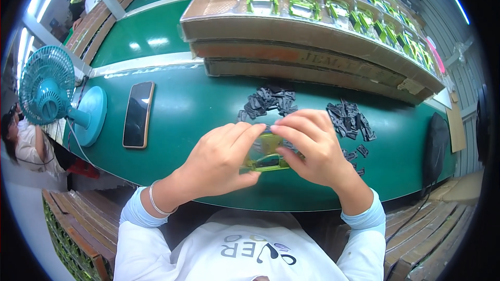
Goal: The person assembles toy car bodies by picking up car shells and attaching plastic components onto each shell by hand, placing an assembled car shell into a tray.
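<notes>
Between my two hands I hold a yellow-green plastic frame part (270, 144) above the green bench. My left hand (221, 156) grips its left side, thumb below and fingers at the top edge. My right hand (310, 145) has its thumb and fingers closed on the right side and top. A small dark piece sits at the top edge under my fingertips, mostly hidden. Just beyond my hands lies a pile of black plastic parts (268, 101). Another pile of black parts (350, 119) lies to the right, with a few loose pieces (362, 150) nearer my right wrist.
Stacked cardboard trays (312, 34) with green frames in clear compartments stand along the far side. At left are a phone (139, 114) and a teal fan (52, 88). A dark bag-like object (436, 148) is at right. Boxes flank me below; other people sit at far left.
</notes>
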`<control>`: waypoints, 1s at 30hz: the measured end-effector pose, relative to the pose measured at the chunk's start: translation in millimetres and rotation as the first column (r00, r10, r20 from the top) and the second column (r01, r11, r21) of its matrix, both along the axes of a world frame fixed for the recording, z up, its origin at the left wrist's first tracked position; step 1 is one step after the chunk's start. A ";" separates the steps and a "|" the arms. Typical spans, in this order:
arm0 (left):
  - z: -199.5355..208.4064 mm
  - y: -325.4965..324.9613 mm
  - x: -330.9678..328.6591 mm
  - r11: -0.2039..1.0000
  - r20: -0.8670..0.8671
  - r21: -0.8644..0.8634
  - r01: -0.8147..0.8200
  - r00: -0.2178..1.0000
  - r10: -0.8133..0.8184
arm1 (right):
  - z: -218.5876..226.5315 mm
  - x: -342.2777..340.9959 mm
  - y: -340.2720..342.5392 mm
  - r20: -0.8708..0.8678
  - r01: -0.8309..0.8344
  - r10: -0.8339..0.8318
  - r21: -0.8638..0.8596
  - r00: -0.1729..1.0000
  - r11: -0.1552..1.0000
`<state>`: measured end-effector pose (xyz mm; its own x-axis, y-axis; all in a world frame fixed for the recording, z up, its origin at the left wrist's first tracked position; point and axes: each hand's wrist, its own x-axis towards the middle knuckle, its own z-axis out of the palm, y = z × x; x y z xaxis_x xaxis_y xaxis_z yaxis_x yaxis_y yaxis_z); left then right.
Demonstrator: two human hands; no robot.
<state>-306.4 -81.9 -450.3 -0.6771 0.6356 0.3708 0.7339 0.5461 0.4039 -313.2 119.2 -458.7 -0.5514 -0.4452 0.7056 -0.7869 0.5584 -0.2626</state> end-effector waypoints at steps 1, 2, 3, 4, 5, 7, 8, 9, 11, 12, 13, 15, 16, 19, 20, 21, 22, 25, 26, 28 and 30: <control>3.8 3.0 -1.7 1.000 0.003 0.002 0.013 1.000 -0.013 | -4.6 -2.0 2.4 0.118 -0.054 0.052 0.020 0.992 0.998; 8.0 5.8 -2.9 0.998 0.103 -0.038 0.049 0.994 -0.045 | -7.7 -2.4 5.0 0.237 -0.111 0.101 0.031 0.966 0.993; 12.3 8.5 -4.6 0.994 0.199 -0.076 0.082 0.978 -0.066 | -5.5 -2.2 8.8 0.237 -0.107 0.097 0.031 0.967 0.994; 16.3 11.9 -5.9 0.993 0.201 -0.077 0.086 0.977 -0.069 | -0.9 -1.0 13.4 0.321 -0.141 0.110 0.076 0.941 0.987; 19.7 15.7 -7.2 0.988 0.253 -0.098 0.123 0.963 -0.095 | 1.7 -0.2 16.5 0.405 -0.180 0.119 0.117 0.907 0.977; 24.9 17.7 -8.7 0.980 0.302 -0.114 0.163 0.945 -0.122 | 6.1 2.7 14.6 0.385 -0.152 0.092 0.129 0.918 0.980; 26.4 17.2 -10.2 0.983 0.263 -0.058 0.176 0.952 -0.155 | 7.8 2.6 14.1 0.381 -0.142 0.081 0.133 0.921 0.981; 25.5 17.5 -14.0 0.981 0.224 -0.005 0.196 0.956 -0.190 | 6.9 1.3 14.8 0.379 -0.126 0.066 0.136 0.923 0.983; 20.2 17.5 -21.1 0.976 0.253 0.121 0.181 0.945 -0.207 | 3.7 -1.1 16.0 0.372 -0.096 0.055 0.093 0.927 0.991; 18.7 17.5 -24.0 0.958 0.278 0.245 0.151 0.935 -0.219 | 1.6 -2.2 16.8 0.363 -0.075 0.051 0.053 0.930 0.996; 19.8 16.8 -26.3 0.950 0.289 0.284 0.130 0.933 -0.214 | -0.8 -3.1 17.5 0.363 -0.071 0.047 0.053 0.931 0.996; 15.4 14.8 -28.6 0.954 0.337 0.276 0.113 0.919 -0.206 | -5.8 -4.9 17.6 0.336 -0.049 0.032 0.042 0.941 0.998; 11.3 13.8 -29.3 0.954 0.338 0.277 0.114 0.918 -0.208 | -7.7 -4.3 17.0 0.338 -0.048 0.031 0.043 0.941 0.998; 1.8 10.5 -29.7 0.934 0.222 0.310 0.180 0.941 -0.255 | -11.3 -2.0 13.8 0.336 -0.026 0.003 0.064 0.942 0.998; 1.1 9.1 -29.3 0.912 0.130 0.343 0.227 0.950 -0.285 | -11.1 -2.5 11.4 0.262 -0.011 0.015 -0.019 0.965 1.000; 1.2 7.4 -27.7 0.889 0.036 0.368 0.272 0.952 -0.306 | -10.7 -3.4 9.4 0.186 -0.005 0.025 -0.105 0.982 0.994; 0.7 7.5 -24.6 0.872 -0.025 0.387 0.300 0.949 -0.315 | -13.8 -7.6 12.0 0.104 -0.049 0.066 -0.150 0.992 0.987; -4.1 5.3 -22.1 0.856 -0.240 0.402 0.323 0.940 -0.242 | 1.8 2.9 8.6 -0.205 -0.045 -0.007 -0.248 0.979 0.968; -4.1 4.6 -21.9 0.860 -0.285 0.396 0.321 0.934 -0.217 | 0.1 8.3 8.4 -0.232 -0.083 0.029 -0.225 0.972 0.971; -6.6 6.3 -22.5 0.862 -0.328 0.395 0.319 0.925 -0.193 | 0.2 10.3 8.5 -0.137 -0.118 0.109 -0.057 0.985 0.991; -7.6 6.7 -22.6 0.864 -0.368 0.391 0.317 0.914 -0.169 | -1.9 6.9 2.8 -0.050 -0.110 0.113 0.052 0.992 0.993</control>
<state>-328.9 -75.2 -457.8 -0.3242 0.4880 0.8104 0.9459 0.1559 0.2845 -306.2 122.0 -460.6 -0.4591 -0.5362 0.7083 -0.8569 0.4777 -0.1938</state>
